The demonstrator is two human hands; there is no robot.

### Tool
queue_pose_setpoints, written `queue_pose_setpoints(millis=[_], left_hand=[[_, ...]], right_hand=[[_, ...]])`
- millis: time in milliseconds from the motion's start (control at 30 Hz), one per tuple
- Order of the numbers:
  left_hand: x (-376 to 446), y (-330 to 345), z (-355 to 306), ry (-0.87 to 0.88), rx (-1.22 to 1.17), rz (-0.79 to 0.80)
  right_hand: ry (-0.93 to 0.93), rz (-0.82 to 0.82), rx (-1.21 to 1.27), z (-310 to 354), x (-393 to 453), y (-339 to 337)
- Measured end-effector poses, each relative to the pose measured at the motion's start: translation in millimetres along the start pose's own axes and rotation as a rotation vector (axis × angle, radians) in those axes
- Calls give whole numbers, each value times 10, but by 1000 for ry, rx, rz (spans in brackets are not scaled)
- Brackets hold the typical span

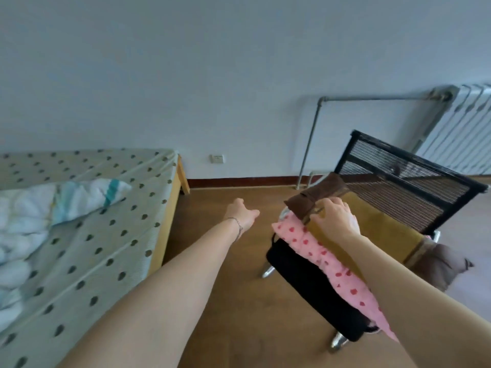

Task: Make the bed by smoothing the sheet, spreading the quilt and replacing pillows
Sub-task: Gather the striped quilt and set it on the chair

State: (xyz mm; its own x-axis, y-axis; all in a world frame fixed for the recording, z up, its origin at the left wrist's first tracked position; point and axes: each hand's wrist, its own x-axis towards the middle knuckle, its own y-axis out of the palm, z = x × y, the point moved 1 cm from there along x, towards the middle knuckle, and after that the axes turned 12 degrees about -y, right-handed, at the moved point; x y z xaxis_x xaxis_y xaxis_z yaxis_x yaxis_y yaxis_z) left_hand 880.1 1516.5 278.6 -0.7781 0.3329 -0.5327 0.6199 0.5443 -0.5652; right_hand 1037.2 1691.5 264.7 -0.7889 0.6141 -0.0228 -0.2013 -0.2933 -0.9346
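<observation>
one head-worn wide view looks forward and down, tilted, near outstretched arms.
</observation>
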Motion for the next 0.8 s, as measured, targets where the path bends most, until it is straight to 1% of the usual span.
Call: queue_pose_setpoints(millis=[67, 233, 267, 367, 467, 533, 700, 800], left_hand=[[-116, -495, 368, -37, -24, -42], [-423, -1372, 1111, -110, -108, -140], [-565, -1581, 1338, -128, -147, -173], [-820, -1845, 1656, -134, -198, -215], [-1232, -2087, 2163, -181, -260, -277], [-1509, -2208, 2566, -237, -300, -311], [-2084, -2458, 3399, -338, -368, -345], [-2415, -2750, 3933, -361, -408, -401]], right_hand=[[-61, 18, -9, 503, -146, 66], [-209, 95, -47, 1543, -405, 125], [-264, 100, -67, 1821, -483, 156], [-333, 95, -54, 2230, -615, 238], [-464, 113, -25, 2665, -899, 433], [-535, 149, -14, 2928, -1139, 605], [-636, 261, -25, 3496, -1749, 1029], [-688, 293, -26, 4079, -2109, 1199]])
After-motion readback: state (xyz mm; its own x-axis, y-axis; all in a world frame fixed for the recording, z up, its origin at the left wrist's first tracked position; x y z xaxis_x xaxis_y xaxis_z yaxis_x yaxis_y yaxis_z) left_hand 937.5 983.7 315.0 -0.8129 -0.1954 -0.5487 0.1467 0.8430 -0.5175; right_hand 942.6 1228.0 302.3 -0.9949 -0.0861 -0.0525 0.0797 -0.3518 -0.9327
